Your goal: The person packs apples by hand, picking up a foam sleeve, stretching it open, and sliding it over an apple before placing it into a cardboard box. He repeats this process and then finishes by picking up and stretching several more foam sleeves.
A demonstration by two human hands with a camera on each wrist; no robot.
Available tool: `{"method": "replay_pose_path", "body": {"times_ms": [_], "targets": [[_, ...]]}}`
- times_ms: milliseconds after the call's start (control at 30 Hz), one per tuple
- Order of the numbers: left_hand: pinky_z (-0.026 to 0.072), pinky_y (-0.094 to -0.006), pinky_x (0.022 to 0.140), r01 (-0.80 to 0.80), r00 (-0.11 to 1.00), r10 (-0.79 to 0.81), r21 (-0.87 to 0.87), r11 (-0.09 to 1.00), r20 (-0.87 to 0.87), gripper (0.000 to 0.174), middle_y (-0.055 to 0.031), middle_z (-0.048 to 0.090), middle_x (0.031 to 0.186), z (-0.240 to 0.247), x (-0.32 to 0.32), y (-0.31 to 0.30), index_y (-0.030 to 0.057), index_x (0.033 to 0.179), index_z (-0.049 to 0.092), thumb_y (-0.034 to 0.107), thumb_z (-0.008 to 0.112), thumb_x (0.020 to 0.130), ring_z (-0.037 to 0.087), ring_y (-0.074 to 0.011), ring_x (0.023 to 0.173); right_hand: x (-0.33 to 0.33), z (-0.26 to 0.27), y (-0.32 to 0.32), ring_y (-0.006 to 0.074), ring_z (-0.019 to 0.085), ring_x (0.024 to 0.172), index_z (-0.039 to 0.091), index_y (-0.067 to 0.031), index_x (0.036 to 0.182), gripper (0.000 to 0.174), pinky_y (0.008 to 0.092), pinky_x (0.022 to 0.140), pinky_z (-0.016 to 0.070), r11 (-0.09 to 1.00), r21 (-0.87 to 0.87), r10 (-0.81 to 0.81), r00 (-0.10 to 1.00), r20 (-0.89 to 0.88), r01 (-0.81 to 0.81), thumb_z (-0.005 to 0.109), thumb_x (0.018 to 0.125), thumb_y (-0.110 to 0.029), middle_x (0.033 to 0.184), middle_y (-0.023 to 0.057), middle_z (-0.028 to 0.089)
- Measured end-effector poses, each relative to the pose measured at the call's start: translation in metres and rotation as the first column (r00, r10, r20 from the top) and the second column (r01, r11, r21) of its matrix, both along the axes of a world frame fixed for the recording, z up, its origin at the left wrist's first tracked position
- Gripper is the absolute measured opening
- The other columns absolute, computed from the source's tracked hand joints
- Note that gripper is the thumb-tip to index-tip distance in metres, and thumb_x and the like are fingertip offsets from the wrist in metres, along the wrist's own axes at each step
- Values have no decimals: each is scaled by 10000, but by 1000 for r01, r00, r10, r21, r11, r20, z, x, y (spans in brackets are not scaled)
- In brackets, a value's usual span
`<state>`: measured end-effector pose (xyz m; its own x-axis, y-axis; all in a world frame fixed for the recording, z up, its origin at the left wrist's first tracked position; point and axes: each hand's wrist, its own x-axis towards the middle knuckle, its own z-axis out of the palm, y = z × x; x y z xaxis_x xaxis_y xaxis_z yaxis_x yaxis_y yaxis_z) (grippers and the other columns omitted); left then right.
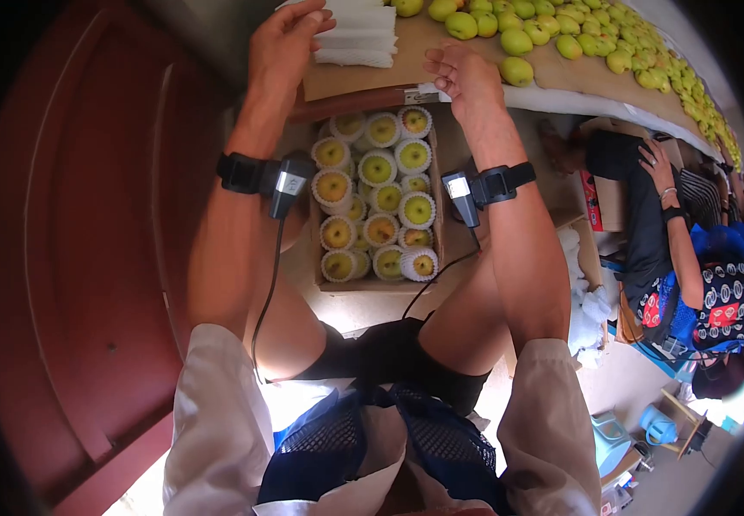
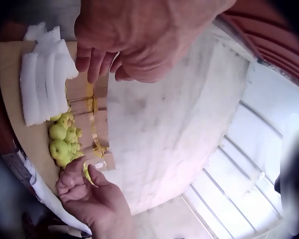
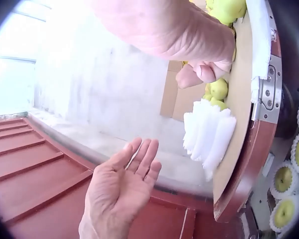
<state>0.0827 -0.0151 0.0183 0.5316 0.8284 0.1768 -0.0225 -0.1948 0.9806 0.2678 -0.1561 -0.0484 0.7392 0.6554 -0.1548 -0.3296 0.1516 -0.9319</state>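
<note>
My left hand (image 1: 281,43) is raised beside a stack of white foam net sleeves (image 1: 356,39) at the table's edge. In the right wrist view that hand's palm (image 3: 118,191) faces up with nothing in it, fingers nearly straight. My right hand (image 1: 473,82) hovers over the table's front edge, near a loose green apple (image 1: 516,71). Its fingers are loosely bent and hold nothing, as the left wrist view also shows. Below and between my forearms, a cardboard box (image 1: 376,287) holds several apples (image 1: 378,168) in white foam nets.
Many loose yellow-green apples (image 1: 569,45) cover the right part of the brown-covered table (image 1: 428,43). A metal hinge (image 3: 270,89) sits on its red-brown edge. A red door (image 1: 88,241) stands at my left. Another person (image 1: 677,249) sits at the right.
</note>
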Motion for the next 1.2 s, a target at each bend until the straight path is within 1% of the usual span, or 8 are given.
{"method": "replay_pose_path", "body": {"times_ms": [100,200,300,500,900,1000,1100,1200], "targets": [[521,-270,852,31,998,-30,-26,999,48,316,-132,700,1150,-4,-3,10,-42,1285,624,125,564,1023,674,-210,1072,-3,-14,16,227,702,795,647,-5,1172,300,317,654,488,994,-93,88,953,290,-64,654,906,-143,898,130,738],[524,-263,834,56,995,-52,-42,998,82,294,-124,708,1102,-13,-7,21,-46,1257,633,113,562,1020,676,-196,1019,-10,-33,38,259,711,823,684,-76,1181,331,376,751,539,975,-215,128,673,728,48,703,866,-175,893,134,743],[523,-252,810,42,995,-35,-69,997,95,276,-115,711,1067,-17,-9,20,-51,1233,640,101,559,1018,675,-183,977,-29,-33,46,311,708,892,698,-166,1182,340,442,820,549,897,-406,265,525,808,172,728,845,-199,940,146,734],[518,-244,776,63,991,-51,-92,994,121,242,-105,713,1039,-23,-16,29,-42,1187,658,93,552,1017,677,-174,949,-50,-54,65,382,679,1003,706,-221,1167,339,491,837,539,836,-383,265,321,909,393,714,830,-185,1073,146,692],[506,-243,760,40,999,-38,-73,997,36,262,-95,710,1087,-21,-32,38,-23,1219,654,112,561,1015,677,-160,965,-50,-31,56,370,672,1044,732,-136,1123,281,468,923,515,815,-505,425,299,854,284,651,876,-243,1114,144,704],[509,-257,764,49,999,-48,-49,998,24,319,-95,710,1123,-29,-31,43,-7,1271,639,148,598,995,679,-156,965,-48,-18,46,344,675,1065,729,-102,1117,306,432,929,511,788,-587,449,479,755,185,655,872,-270,1095,152,721],[519,-291,800,50,999,-50,5,999,-3,331,-112,717,1203,-30,-28,44,11,1265,669,167,602,981,702,-182,1072,-33,-24,48,191,655,930,699,-62,1058,224,343,768,509,890,-454,320,660,679,36,648,907,-219,929,78,694],[491,-275,816,65,992,-68,-31,997,-108,370,-100,679,1296,-18,-31,36,0,1323,630,189,596,1008,663,-159,1138,-25,-8,34,114,591,827,679,-66,1030,167,286,646,448,948,-267,263,898,354,-173,648,928,-194,933,25,666]]}}
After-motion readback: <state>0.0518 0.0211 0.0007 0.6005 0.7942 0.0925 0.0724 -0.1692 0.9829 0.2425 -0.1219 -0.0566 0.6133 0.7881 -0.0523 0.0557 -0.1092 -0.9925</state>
